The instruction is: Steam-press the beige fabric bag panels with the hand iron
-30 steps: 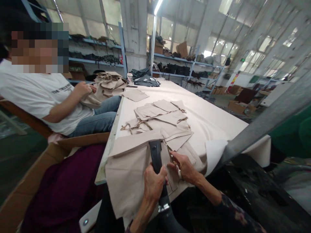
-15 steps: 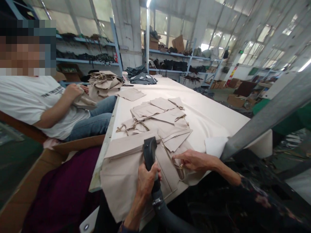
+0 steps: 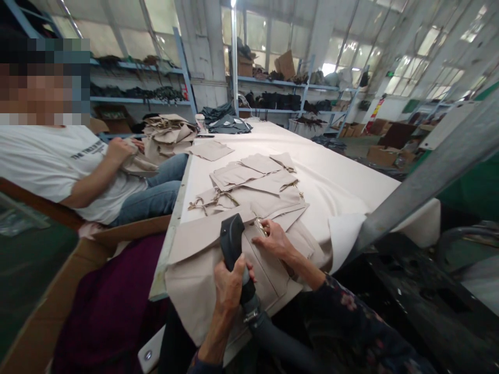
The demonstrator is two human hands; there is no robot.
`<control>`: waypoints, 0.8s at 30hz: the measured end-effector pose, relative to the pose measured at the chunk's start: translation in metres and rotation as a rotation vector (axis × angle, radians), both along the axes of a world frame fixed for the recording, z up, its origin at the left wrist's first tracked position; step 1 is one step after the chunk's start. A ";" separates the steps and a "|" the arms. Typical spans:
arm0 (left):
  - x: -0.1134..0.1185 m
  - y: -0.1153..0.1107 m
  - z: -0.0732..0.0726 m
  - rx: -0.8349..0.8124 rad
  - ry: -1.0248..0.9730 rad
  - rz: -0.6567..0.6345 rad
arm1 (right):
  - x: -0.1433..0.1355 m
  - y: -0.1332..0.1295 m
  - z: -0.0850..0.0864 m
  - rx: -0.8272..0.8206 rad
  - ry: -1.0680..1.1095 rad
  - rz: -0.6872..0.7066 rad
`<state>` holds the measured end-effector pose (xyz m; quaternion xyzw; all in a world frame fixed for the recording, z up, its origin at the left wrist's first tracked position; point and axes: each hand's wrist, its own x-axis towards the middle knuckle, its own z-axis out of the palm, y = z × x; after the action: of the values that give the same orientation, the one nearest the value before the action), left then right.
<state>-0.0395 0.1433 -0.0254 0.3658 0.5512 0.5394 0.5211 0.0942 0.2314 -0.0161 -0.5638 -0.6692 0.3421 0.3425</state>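
Note:
My left hand (image 3: 229, 283) is wrapped round the black nozzle (image 3: 232, 234) of a thick dark hose (image 3: 280, 343). The nozzle's head rests over a beige fabric piece (image 3: 195, 275) that hangs over the table's near edge. Just right of the nozzle, my right hand (image 3: 275, 239) has its fingers closed on a small metallic strip, perhaps a zipper (image 3: 260, 227), at the fabric. Behind both hands lie stacked beige fabric pieces (image 3: 261, 179), with tangled brownish cords (image 3: 224, 197) at their left side.
A seated person in a white shirt (image 3: 89, 161) handles beige cloth at the left. Purple cloth (image 3: 113, 296) fills a cardboard box (image 3: 47, 311) below. A grey metal post (image 3: 421, 176) slants across the right. Dark garments (image 3: 230, 125) lie at the white table's (image 3: 351, 171) far end.
My right hand has moved left, from the fabric's right edge to beside the nozzle, and its fingers have closed on the metallic strip. The nozzle has shifted slightly left.

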 end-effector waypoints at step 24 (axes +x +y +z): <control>0.018 -0.048 -0.011 -0.082 0.070 -0.070 | 0.010 -0.007 -0.007 0.124 0.298 0.245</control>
<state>-0.0214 0.0952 -0.0367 0.3818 0.5774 0.4849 0.5345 0.1042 0.2246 -0.0231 -0.3993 -0.6945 0.4190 0.4274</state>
